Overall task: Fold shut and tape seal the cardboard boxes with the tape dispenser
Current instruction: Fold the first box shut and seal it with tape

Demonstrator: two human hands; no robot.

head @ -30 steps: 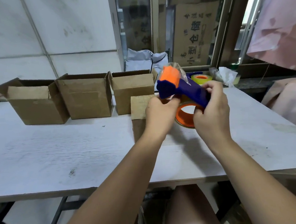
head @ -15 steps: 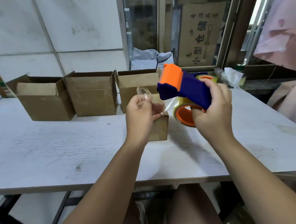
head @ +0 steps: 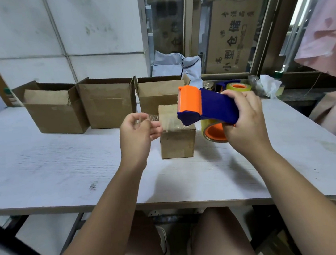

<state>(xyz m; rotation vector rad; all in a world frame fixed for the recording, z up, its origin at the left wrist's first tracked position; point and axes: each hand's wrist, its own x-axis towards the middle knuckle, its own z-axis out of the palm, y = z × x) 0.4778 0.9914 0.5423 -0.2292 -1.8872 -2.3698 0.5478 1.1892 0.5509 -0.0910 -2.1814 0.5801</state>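
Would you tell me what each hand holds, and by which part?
The right hand grips the tape dispenser by its handle; the left hand pinches the free end of the clear tape.

light: bright, soft daylight coming in through the window [head: 303, 28] beyond the white table [head: 46, 159] | shadows: faint arm shadows falling on the table's near half | glare: clear tape strip [head: 163, 122] glinting weakly above the table | blur: left hand [head: 137, 133] fingers smearing slightly | edges: wall tile joints [head: 58, 35] bowing behind the table

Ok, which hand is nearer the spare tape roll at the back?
Right. The right hand is just in front of the spare tape roll; the left hand, pinching tape, is far to its left.
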